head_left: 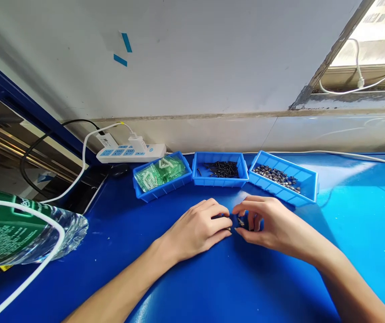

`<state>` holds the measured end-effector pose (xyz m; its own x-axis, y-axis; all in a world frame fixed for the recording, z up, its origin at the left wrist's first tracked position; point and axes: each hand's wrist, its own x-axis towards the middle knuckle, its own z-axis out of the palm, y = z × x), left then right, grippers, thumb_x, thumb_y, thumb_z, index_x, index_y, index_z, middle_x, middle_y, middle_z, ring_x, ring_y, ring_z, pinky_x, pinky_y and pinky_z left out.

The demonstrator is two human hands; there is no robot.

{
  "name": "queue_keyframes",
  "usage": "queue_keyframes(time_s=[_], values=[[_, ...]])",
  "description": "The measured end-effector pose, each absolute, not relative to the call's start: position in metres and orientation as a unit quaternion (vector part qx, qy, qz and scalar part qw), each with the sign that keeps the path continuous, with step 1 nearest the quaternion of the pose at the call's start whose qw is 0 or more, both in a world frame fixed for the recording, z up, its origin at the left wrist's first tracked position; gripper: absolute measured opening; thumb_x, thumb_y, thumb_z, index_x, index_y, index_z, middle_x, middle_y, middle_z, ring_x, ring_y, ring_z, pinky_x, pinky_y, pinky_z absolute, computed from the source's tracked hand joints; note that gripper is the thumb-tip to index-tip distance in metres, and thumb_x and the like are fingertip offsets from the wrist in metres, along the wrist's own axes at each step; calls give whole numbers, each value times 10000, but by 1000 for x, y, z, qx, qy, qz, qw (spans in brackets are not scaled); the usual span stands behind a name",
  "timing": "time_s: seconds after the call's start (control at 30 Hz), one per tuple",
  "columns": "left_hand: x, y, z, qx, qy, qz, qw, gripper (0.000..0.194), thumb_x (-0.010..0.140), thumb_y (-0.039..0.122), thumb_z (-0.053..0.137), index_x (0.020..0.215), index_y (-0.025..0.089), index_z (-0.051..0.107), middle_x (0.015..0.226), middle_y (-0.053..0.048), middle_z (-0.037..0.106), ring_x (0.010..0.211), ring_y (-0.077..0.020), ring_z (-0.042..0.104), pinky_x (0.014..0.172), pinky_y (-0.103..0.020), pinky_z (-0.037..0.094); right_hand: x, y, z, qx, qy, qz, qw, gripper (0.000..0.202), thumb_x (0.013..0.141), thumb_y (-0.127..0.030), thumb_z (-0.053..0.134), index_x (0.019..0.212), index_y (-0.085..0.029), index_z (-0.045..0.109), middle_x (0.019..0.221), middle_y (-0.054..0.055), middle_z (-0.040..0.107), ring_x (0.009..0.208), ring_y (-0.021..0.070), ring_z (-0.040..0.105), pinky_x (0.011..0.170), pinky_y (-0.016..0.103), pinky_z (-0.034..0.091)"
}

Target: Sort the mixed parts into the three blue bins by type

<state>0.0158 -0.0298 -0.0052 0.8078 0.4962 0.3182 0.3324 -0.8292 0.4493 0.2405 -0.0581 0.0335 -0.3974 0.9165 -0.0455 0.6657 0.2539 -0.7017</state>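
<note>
My left hand (203,227) rests palm down on the blue table, its fingers curled round something small and brassy, mostly hidden at the fingertips. Facing it, my right hand (262,220) has its thumb and fingers apart in a curve. A small metal piece (241,221) shows between those fingers, and whether they touch it is unclear. Behind the hands stand three blue bins: the left bin (165,192) with green-and-clear packets (160,172), the middle bin (221,181) with black screws (224,169), and the right bin (304,179) with small metal parts (276,176).
A white power strip (131,154) with plugs and cables lies behind the left bin. At the left edge are a large bottle (20,229) with a green label and a white cable (41,264). A wall (195,58) rises behind the table (192,287).
</note>
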Motion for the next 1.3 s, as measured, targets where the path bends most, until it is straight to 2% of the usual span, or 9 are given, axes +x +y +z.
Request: queue_keyframes(time_s=[0.13, 0.27, 0.53, 0.77, 0.9, 0.97, 1.03, 1.17, 1.3], values=[[13, -26, -8, 912, 266, 244, 197, 124, 1005, 180, 613, 976, 182, 733, 1067, -86, 745, 989, -215, 686, 842, -322, 583, 235, -57, 23, -512, -789, 277, 197, 178, 796, -95, 606, 762, -201, 745, 714, 22, 690, 549, 139, 631, 538, 250, 519], [12, -22, -9, 894, 300, 269, 198, 87, 966, 150, 648, 926, 175, 721, 1043, -87, 744, 970, -221, 691, 854, -335, 585, 233, -58, 23, -524, -765, 285, 241, 188, 778, -98, 610, 805, -194, 770, 726, 30, 715, 572, 156, 662, 552, 260, 551], [11, -21, -8, 887, 310, 276, 200, 65, 945, 149, 670, 907, 190, 705, 1117, -82, 712, 998, -221, 677, 861, -340, 576, 230, -57, 35, -495, -680, 413, 348, 199, 875, -377, 718, 875, -204, 818, 852, 77, 795, 725, 224, 777, 672, 309, 649], [12, -23, -1, 859, 294, 355, 222, 93, 904, 87, 695, 892, 177, 673, 905, -34, 718, 860, -179, 665, 791, -284, 565, 235, -54, 34, -513, -640, 368, 438, 362, 848, -553, 770, 833, -192, 781, 750, 79, 798, 666, 232, 780, 627, 313, 652], [12, -22, -1, 841, 286, 390, 244, 134, 877, 40, 709, 913, 169, 707, 876, -19, 742, 777, -147, 677, 738, -245, 572, 248, -52, 32, -589, -596, 91, 537, 216, 893, -428, 741, 861, -217, 775, 782, 62, 801, 626, 227, 771, 620, 351, 651], [13, -22, -2, 836, 282, 397, 254, 139, 883, 56, 722, 960, 168, 750, 922, -34, 763, 767, -139, 694, 738, -239, 582, 254, -51, 32, -620, -564, -51, 543, 150, 896, -353, 731, 895, -214, 788, 832, 79, 813, 659, 240, 782, 671, 379, 659], [13, -23, -2, 829, 280, 402, 270, 135, 888, 66, 721, 958, 168, 776, 949, -45, 781, 767, -137, 713, 747, -236, 590, 256, -50, 33, -617, -561, -114, 540, 124, 883, -303, 737, 927, -201, 793, 835, 87, 815, 656, 238, 781, 670, 372, 659], [17, -27, 3, 779, 317, 405, 358, 118, 854, 74, 735, 880, 183, 771, 884, -16, 807, 761, -148, 751, 772, -240, 605, 247, -52, 33, -562, -645, -37, 517, 74, 891, -222, 706, 898, -207, 778, 818, 55, 804, 622, 190, 754, 636, 316, 643], [19, -27, 12, 670, 367, 411, 497, 98, 831, 203, 793, 889, 189, 715, 895, -26, 824, 792, -182, 787, 781, -263, 621, 231, -57, 33, -499, -712, 112, 482, 80, 873, -194, 699, 872, -212, 777, 750, 21, 788, 590, 165, 723, 597, 278, 622]])
